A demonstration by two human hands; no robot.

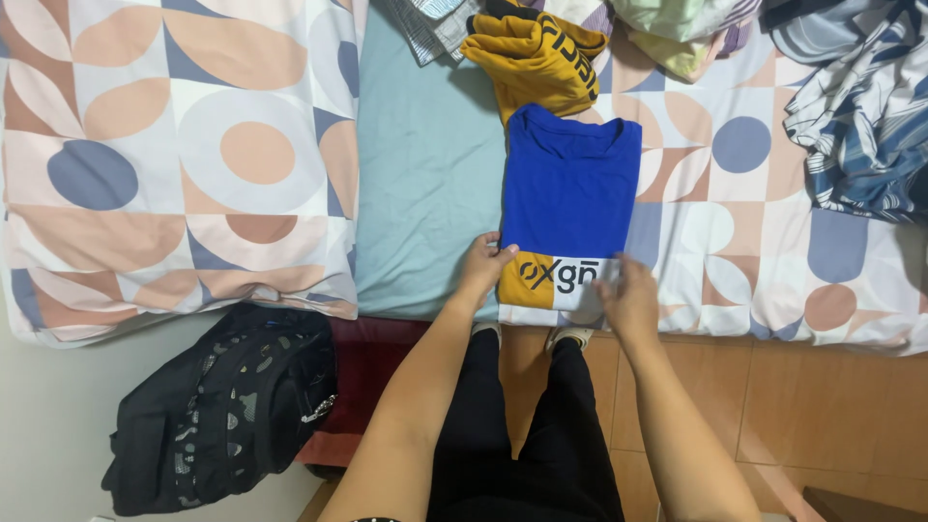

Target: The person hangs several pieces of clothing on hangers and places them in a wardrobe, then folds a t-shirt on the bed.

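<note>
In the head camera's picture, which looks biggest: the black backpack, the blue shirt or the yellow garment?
Largest to smallest:
1. black backpack, though it lies on the floor nearer the camera, so this is unsure
2. blue shirt
3. yellow garment

I look down on a bed (425, 174) with a teal sheet and a geometric-patterned quilt (174, 155) in peach, blue and white, above an orange-tiled floor (822, 416), a black backpack (222, 416) at its foot.
</note>
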